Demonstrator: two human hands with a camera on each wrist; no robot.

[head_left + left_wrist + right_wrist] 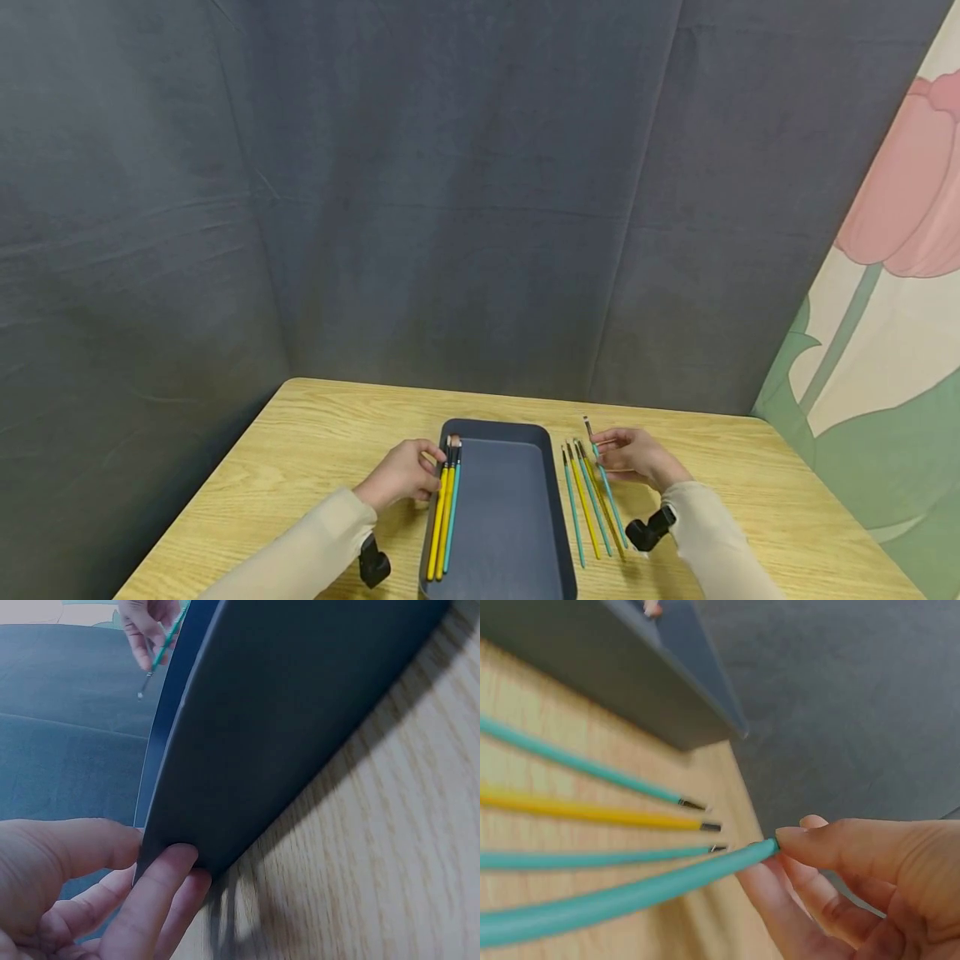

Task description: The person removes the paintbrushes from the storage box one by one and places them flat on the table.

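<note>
My left hand (405, 473) grips the left wall of a dark grey tray (504, 525); in the left wrist view its thumb is at the rim and its fingers press the outer wall. Two yellow paintbrushes (437, 521) and a teal one (453, 517) lie lengthwise inside, along that wall, bristles away from me. To the tray's right, my right hand (633, 457) pinches a teal paintbrush (645, 894) near its bristle end. That end is tilted up, above the other brushes. Beside it, teal and yellow paintbrushes (584, 508) lie side by side on the table.
The wooden table (337, 417) runs back to a dark grey curtain (450, 208). A flower-patterned panel (877, 358) stands at the right. The tray's raised right wall (558, 508) stands between its inside and the loose brushes.
</note>
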